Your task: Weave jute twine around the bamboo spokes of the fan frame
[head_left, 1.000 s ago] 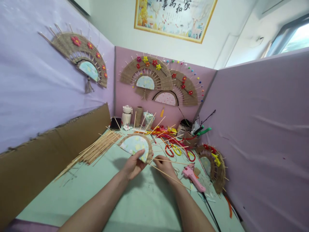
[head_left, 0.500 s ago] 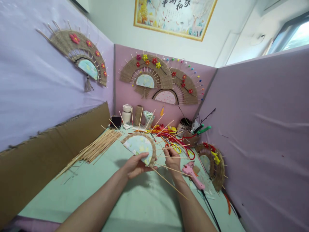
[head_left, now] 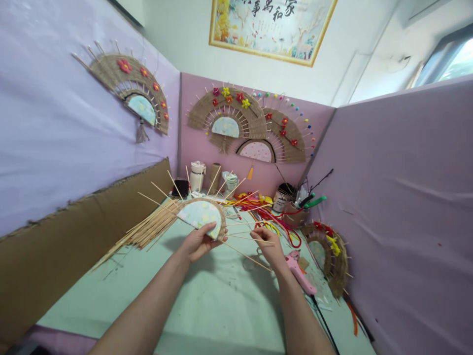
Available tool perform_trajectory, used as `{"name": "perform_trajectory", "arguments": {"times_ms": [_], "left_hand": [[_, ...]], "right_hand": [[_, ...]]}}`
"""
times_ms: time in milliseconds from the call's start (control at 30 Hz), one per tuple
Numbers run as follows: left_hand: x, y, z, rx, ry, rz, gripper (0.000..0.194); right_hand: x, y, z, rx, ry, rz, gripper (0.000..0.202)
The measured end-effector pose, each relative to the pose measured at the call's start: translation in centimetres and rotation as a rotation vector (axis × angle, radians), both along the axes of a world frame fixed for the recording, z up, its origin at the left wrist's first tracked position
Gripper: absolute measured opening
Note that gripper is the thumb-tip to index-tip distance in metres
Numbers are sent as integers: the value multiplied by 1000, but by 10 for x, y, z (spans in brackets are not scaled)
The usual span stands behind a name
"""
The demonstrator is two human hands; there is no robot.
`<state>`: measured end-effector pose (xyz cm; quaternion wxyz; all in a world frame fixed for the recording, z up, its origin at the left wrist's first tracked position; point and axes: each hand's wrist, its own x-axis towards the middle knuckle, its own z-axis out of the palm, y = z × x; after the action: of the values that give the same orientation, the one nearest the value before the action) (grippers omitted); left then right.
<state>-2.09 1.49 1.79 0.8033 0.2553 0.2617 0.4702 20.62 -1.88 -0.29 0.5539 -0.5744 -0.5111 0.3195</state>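
Note:
My left hand (head_left: 198,243) is closed on the lower right corner of a half-round fan (head_left: 199,217), thumb on top and fingers beneath. The fan has a pale blue floral face, a rim wound with brown twine, and thin bamboo sticks fanning outward. To the right, my right hand (head_left: 269,246) is closed in a pinch among the stick ends. A fine strand of twine (head_left: 238,232) seems to run from the rim to its fingertips; the exact grip is partly hidden. Below that hand, a faint loose loop hangs over the table.
Left of the fan lies a bundle of bamboo sticks (head_left: 151,229). A pink glue gun (head_left: 301,276) with a black cord rests at right, near a finished fan (head_left: 334,256). Behind are a twine spool (head_left: 215,178), a white jar (head_left: 198,176), red strips (head_left: 254,209) and a pen pot (head_left: 294,215).
The fan and my left hand have shifted left and slightly up in view. My right hand stays at the right, now farther from the fan's rim. The whole view has tilted slightly.

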Motion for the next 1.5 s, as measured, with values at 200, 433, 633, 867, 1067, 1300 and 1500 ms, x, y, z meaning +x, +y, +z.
{"name": "perform_trajectory", "arguments": {"times_ms": [200, 433, 633, 867, 1067, 1300, 1500], "left_hand": [[-4, 6, 0, 6, 5, 70, 28], [-2, 9, -1, -20, -23, 136, 32], [2, 7, -3, -29, -12, 129, 29], [5, -4, -2, -37, 36, -54, 22], [4, -14, -4, -39, 82, -254, 30], [11, -29, -8, 46, 103, -556, 31], [12, -22, -15, 44, 110, -600, 42]], "right_hand": [[29, -11, 13, -121, 296, 167, 34], [43, -21, 19, -142, 370, 273, 31], [44, -28, 30, 87, 520, 277, 34], [44, -11, 20, 90, 752, 170, 34], [40, 6, -1, -1, 760, 157, 35], [22, 9, -2, 64, 915, 95, 32], [20, 9, -3, 142, 1014, 101, 32]]}}
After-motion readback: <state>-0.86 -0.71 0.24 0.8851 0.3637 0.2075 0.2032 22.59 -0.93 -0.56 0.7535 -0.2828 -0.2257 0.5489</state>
